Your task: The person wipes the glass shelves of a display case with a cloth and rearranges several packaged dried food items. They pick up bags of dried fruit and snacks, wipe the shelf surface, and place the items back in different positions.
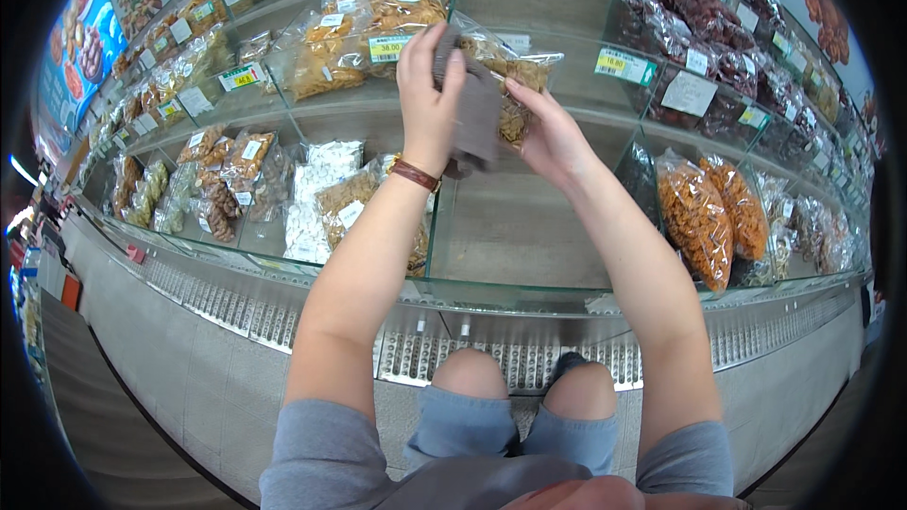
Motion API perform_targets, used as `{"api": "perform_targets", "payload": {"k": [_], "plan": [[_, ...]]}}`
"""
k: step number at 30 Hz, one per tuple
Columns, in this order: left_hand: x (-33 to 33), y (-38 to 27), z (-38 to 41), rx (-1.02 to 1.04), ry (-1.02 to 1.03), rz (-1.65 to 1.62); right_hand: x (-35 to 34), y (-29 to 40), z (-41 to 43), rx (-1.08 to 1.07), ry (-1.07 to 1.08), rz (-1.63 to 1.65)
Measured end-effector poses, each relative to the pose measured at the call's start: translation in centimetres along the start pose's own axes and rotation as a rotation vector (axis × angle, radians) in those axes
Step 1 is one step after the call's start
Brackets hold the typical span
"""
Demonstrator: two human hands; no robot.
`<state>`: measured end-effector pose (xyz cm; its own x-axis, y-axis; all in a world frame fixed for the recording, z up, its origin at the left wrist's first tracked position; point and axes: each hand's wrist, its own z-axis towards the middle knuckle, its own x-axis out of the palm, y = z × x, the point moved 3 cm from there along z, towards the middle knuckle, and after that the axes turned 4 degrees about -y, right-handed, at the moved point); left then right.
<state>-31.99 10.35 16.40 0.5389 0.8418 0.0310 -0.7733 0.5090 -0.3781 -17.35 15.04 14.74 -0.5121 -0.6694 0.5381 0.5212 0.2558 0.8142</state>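
Observation:
My left hand [430, 95], with a brown band at the wrist, grips a grey-brown cloth [478, 110] between thumb and fingers. The cloth hangs folded and slightly blurred over the left side of a clear plastic bag of brownish dried food [516, 113]. My right hand [549, 131] holds this bag from the right, thumb on its front and fingers behind it. Both hands are raised above a wooden-look compartment [524, 227] of a glass-divided display shelf. Another bag of similar dried food [542, 71] shows just behind the held one.
Bags of yellow dried food [329, 49] lie at the upper left. White packets [326, 177] fill the compartment left of the bare-bottomed one; large bags of orange dried food [694, 216] stand to its right. Glass dividers and a front glass edge [524, 290] border the compartments. Price tags [625, 66] line the shelf above.

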Motion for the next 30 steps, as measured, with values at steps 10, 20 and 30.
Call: {"api": "perform_targets", "payload": {"k": [10,20,30], "plan": [[1.6,-5.0,-2.4,0.326,0.487,0.088,0.1,0.8,-0.9,0.125,-0.216,-0.082],[0.4,-3.8,-0.5,0.256,0.230,0.000,-1.1,-0.2,0.7,-0.038,-0.040,-0.013],[-0.4,0.3,-0.3,-0.907,0.203,-1.305,-1.4,1.5,0.1,-0.027,-0.114,-0.131]]}}
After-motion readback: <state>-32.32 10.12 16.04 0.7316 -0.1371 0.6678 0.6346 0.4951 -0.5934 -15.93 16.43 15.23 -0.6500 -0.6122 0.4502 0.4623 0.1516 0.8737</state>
